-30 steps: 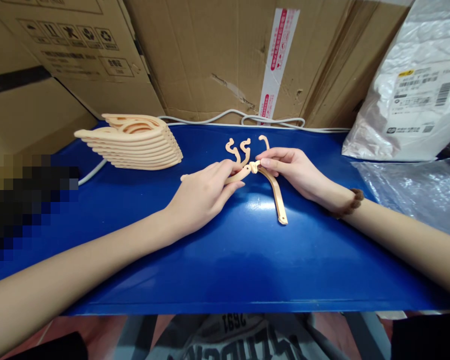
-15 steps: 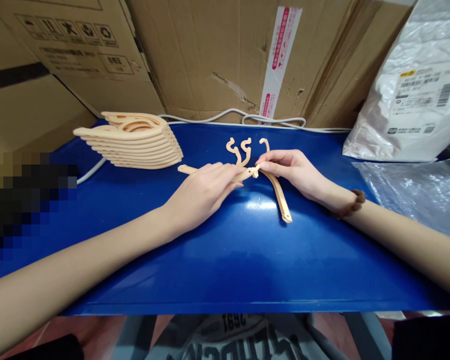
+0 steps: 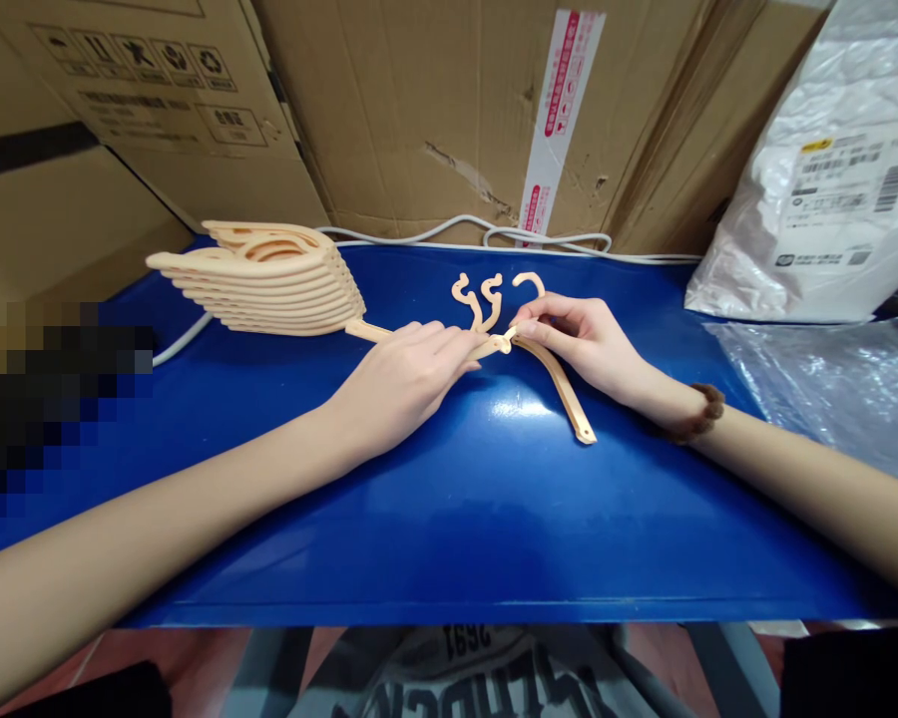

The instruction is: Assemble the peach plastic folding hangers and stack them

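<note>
Palm down over the blue table, my left hand point(image 3: 411, 379) is closed around a beige plastic hanger arm point(image 3: 368, 330); its outer end shows left of the hand, its rounded joint end right of the fingertips. My right hand point(image 3: 580, 334) pinches a beige hanger hook point(image 3: 528, 280) at that joint, the hook's curve rising behind the fingers. A second curved hanger arm point(image 3: 565, 389) runs from under the right fingertips towards me. Whether the pieces are locked together, I cannot tell. Just behind my left fingertips are two loose hook pieces point(image 3: 464, 292).
A stack of beige hangers point(image 3: 269, 289) stands at the back left. Cardboard boxes point(image 3: 419, 110) line the back, with a white cable point(image 3: 419, 239) before them. At right are a white parcel bag point(image 3: 808, 199) and a clear plastic sheet point(image 3: 845, 389).
The hook in my right hand has turned, so more of its curve shows. The second arm's near end has swung slightly right. The left arm's outer end has shifted slightly back and left.
</note>
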The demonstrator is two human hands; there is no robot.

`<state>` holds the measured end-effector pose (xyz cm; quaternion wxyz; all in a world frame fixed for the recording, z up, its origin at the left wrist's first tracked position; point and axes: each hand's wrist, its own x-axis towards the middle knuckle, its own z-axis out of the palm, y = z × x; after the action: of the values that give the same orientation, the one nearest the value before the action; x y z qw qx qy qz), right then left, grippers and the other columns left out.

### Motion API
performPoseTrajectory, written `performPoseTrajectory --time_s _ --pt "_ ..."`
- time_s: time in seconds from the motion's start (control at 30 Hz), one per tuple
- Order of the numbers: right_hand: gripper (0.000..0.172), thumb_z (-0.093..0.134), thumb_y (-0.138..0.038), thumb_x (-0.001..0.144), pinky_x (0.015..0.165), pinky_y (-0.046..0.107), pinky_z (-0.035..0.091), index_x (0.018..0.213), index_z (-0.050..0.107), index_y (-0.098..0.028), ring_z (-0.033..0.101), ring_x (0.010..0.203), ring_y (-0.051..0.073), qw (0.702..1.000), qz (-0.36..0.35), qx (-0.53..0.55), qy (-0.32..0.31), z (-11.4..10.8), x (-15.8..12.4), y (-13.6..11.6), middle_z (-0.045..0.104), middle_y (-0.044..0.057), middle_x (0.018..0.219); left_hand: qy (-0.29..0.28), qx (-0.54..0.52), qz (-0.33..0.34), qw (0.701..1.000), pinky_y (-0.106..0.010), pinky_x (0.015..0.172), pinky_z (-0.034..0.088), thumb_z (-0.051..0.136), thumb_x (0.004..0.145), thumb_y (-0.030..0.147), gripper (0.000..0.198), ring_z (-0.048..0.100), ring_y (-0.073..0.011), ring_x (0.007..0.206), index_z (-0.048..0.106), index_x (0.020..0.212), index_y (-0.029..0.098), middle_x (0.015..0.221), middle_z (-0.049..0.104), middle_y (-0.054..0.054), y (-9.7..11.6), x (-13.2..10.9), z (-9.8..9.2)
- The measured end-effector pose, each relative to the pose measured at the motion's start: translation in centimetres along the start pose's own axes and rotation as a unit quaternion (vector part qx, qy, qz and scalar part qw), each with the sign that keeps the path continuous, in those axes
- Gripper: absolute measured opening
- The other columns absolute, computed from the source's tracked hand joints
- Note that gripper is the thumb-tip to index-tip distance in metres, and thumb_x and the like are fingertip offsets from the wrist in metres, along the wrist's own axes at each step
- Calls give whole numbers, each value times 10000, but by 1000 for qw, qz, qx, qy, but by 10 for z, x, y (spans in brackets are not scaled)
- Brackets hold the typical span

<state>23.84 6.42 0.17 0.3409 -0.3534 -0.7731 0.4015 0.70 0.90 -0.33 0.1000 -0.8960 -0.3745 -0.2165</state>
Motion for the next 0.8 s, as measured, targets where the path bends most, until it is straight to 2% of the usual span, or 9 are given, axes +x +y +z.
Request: performPoseTrajectory --time_s 0.23,0.5,0.6,0.7,0.8 --pt "260 565 -411 928 730 305 402 927 676 -176 563 809 172 990 -63 -125 31 1 -2 -5 656 44 899 6 41 26 999 -347 680 428 403 1010 234 311 589 -235 762 625 1146 63 857 675 -92 -2 1 1" --pt "173 536 -293 953 783 313 411 903 643 -167 546 842 167 969 -140 -199 46 6 -2 -7 630 41 880 9 67 38 997 -341 660 437 423 998 214 297 610 -235 732 651 1126 73 822 684 -83 -3 -1 3" --pt "149 534 -271 953 776 313 421 918 637 -168 542 835 161 960 -162 -220 58 8 -4 -7 613 36 873 8 28 3 1000 -335 702 463 430 1003 258 305 657 -237 812 645 1132 85 936 721 -102 2 0 0" --pt "128 530 -284 956 742 310 434 963 611 -185 545 808 153 958 -172 -223 52 11 -6 -8 603 29 887 -18 -28 -68 997 -311 669 465 442 1003 327 303 683 -243 886 635 1154 149 1041 727 -78 8 1 -6" --pt "201 559 -348 936 662 301 446 1084 508 -221 559 750 150 968 -154 -181 75 13 -8 -8 610 18 911 -72 -142 -158 975 -278 603 452 451 992 390 270 684 -212 789 619 1112 216 926 727 -19 11 3 -13"
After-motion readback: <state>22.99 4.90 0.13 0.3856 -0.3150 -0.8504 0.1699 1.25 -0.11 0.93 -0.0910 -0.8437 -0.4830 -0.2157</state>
